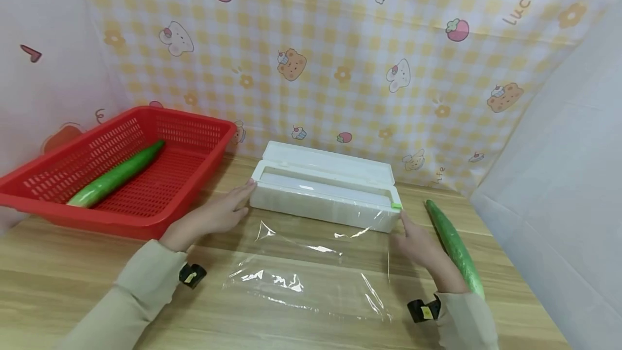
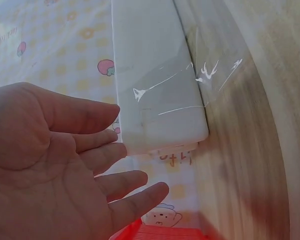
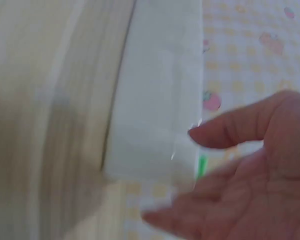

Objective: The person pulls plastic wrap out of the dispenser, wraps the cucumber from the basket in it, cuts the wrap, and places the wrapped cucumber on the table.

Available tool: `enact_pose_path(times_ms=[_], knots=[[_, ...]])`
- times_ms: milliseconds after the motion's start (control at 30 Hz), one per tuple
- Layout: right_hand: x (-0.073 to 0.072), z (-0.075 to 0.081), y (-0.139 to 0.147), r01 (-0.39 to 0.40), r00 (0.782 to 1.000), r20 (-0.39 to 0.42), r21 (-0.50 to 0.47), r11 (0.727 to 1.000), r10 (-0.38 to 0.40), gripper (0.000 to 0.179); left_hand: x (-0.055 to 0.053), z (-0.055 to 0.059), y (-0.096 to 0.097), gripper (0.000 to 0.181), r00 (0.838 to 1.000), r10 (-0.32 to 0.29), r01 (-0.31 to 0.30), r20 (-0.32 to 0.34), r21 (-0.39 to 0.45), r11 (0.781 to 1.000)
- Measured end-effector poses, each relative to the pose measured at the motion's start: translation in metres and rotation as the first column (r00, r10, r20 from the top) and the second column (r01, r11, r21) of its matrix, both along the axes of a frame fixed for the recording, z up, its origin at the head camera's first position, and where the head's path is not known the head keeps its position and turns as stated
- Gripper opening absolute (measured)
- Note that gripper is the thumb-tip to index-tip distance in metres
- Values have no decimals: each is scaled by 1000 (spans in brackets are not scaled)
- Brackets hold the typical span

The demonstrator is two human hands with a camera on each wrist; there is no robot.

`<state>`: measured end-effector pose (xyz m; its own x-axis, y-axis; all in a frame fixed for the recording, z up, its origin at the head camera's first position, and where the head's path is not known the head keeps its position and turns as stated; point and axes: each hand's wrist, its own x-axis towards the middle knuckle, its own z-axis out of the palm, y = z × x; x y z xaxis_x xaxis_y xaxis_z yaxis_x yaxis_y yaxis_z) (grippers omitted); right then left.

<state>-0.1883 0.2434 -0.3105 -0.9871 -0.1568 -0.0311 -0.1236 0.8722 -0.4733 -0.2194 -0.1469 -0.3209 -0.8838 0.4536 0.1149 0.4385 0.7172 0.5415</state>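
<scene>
A white cling film dispenser (image 1: 323, 212) stands on the table with its lid (image 1: 330, 162) raised at the back. Clear cling film (image 1: 311, 277) runs over its front and spreads, wrinkled, across the wood. At the dispenser's left end is my left hand (image 1: 221, 212), fingertips against the corner; the left wrist view shows its fingers (image 2: 132, 200) extended and spread. My right hand (image 1: 415, 242) is at the other end, beside a small green piece (image 1: 396, 206). In the right wrist view the thumb touches the film-covered edge and the blurred fingers (image 3: 175, 220) are loosely extended.
A red plastic basket (image 1: 102, 226) stands at the left with a cucumber (image 1: 119, 176) inside. Another cucumber (image 1: 457, 247) lies on the table right of my right hand, partly behind the forearm. A patterned cloth (image 1: 320, 101) hangs close behind the dispenser.
</scene>
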Motion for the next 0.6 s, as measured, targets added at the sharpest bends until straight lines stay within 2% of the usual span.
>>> enact_pose_path(times_ms=[100,200,333,467,533,600], knots=[[0,7,-23,-8,997,-76,26,1000,10,64,-3,1,0,56,1000,19,-19,6,7,1000],[3,15,-58,-46,991,-121,24,999,48,65,-4,5,0,55,999,45,-45,5,25,999],[10,22,-115,-188,972,-149,-38,981,180,58,1,19,-6,55,996,85,-83,-27,73,994],[15,22,-170,-351,930,-116,-14,936,347,51,12,44,-13,54,988,133,-122,-76,141,983],[16,19,-198,-430,896,-96,43,902,433,50,18,56,-18,54,982,165,-147,-98,167,975],[17,13,-224,-503,852,-103,109,857,513,49,23,66,-25,54,971,207,-183,-116,188,965]])
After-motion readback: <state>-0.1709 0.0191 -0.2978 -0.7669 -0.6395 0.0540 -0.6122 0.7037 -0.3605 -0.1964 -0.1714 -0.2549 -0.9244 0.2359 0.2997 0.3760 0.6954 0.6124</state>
